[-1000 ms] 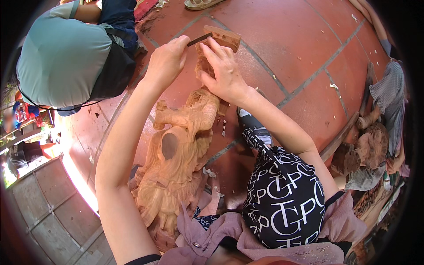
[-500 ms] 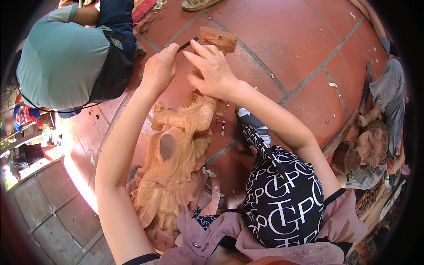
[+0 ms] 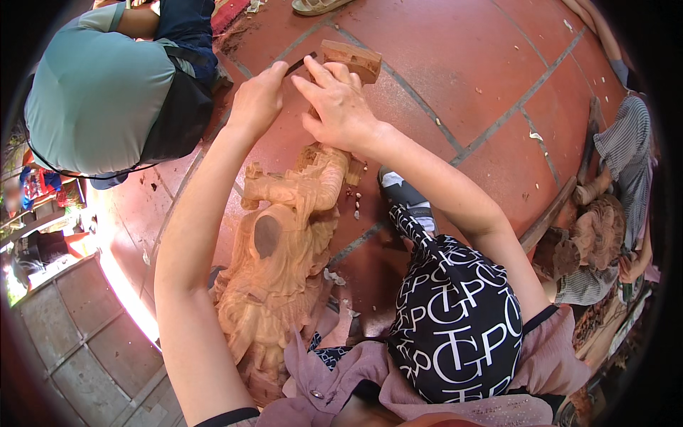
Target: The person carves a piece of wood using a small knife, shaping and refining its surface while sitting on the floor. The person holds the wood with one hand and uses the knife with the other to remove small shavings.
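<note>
A carved wooden statue (image 3: 284, 235) of a robed figure lies lengthwise in front of me, its near end close to my body. Over its far part, a thin, dark, file-like tool (image 3: 294, 66) slants between my hands. My left hand (image 3: 257, 99) is closed round the tool's lower left end. My right hand (image 3: 339, 105) lies over the statue's far part, hiding some of it. Its index fingertip meets the tool's upper end and its thumb sticks out to the left. A wooden block (image 3: 351, 61) sits just beyond my right hand.
At upper left a person in a green shirt (image 3: 99, 92) sits with their back to me. A patterned black cloth (image 3: 455, 313) covers my right knee. Another carved wooden piece (image 3: 601, 231) lies at right beside a person in checked cloth (image 3: 629, 142). Chips dot the red tiles (image 3: 455, 78).
Both hands and the thin tool have shifted slightly away from me. The statue lies nearly where it was.
</note>
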The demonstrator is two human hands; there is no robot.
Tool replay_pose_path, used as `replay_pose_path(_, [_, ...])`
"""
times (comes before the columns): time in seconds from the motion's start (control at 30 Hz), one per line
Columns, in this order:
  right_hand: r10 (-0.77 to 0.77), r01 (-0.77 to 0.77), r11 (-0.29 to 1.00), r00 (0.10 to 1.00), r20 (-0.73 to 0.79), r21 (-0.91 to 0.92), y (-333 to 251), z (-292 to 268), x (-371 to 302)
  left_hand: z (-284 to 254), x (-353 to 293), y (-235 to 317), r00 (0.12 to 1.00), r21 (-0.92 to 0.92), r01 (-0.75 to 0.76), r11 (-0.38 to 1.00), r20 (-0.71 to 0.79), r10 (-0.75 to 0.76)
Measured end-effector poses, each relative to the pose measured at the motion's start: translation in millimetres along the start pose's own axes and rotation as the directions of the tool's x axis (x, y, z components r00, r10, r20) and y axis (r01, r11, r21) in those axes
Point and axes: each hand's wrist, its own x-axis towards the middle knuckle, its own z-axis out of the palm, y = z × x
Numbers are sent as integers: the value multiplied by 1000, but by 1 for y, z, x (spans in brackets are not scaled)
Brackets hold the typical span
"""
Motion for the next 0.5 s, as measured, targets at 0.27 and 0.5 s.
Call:
replay_pose_path(0.27, [66, -65, 994, 998, -10, 86, -6, 0, -8, 3, 3, 9, 983, -143, -168, 975, -99, 155])
replay_pose_path(0.5, [9, -8, 998, 1000, -13, 57, -1, 2, -9, 12, -5, -9, 995, -111, -65, 992, -78, 57])
